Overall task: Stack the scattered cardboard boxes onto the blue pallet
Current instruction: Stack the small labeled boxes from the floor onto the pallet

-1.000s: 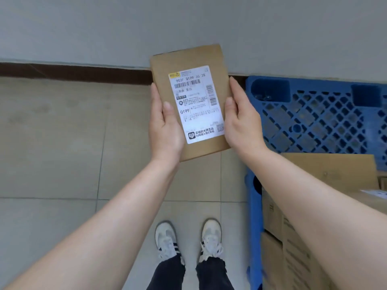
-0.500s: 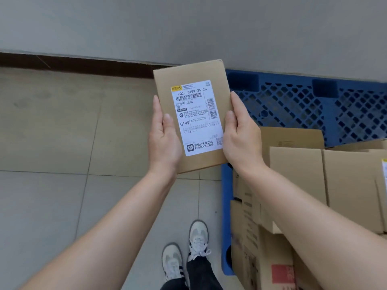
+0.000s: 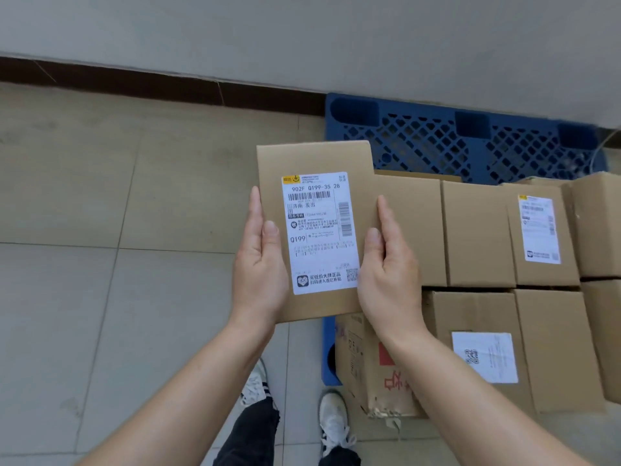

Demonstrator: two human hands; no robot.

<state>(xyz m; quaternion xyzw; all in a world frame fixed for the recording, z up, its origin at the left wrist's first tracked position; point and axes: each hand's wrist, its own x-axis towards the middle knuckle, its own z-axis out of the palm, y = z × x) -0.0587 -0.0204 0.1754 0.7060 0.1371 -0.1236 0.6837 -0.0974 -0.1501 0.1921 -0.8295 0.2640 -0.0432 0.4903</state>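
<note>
Above tiled floor point(image 3: 100, 297), left hand point(image 3: 260, 274) and right hand point(image 3: 389, 277) grip a box point(image 3: 312, 156) labelled "902F Q199-35 28".

Box: you've carried the box point(image 3: 312, 230) rightward, from over the floor to over the left edge of the stack point(image 3: 477, 237).
Hands: your left hand point(image 3: 258, 264) and right hand point(image 3: 389, 274) moved with it.
View: more of the pallet point(image 3: 437, 139) and stack now shows.
Feet: your shoes point(image 3: 332, 422) have stepped closer to the pallet.

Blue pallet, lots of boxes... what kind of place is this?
Probably a parcel storeroom or small warehouse: cardboard boxes stacked on a blue pallet, a shipping label on the held box, and a tiled floor.
</note>
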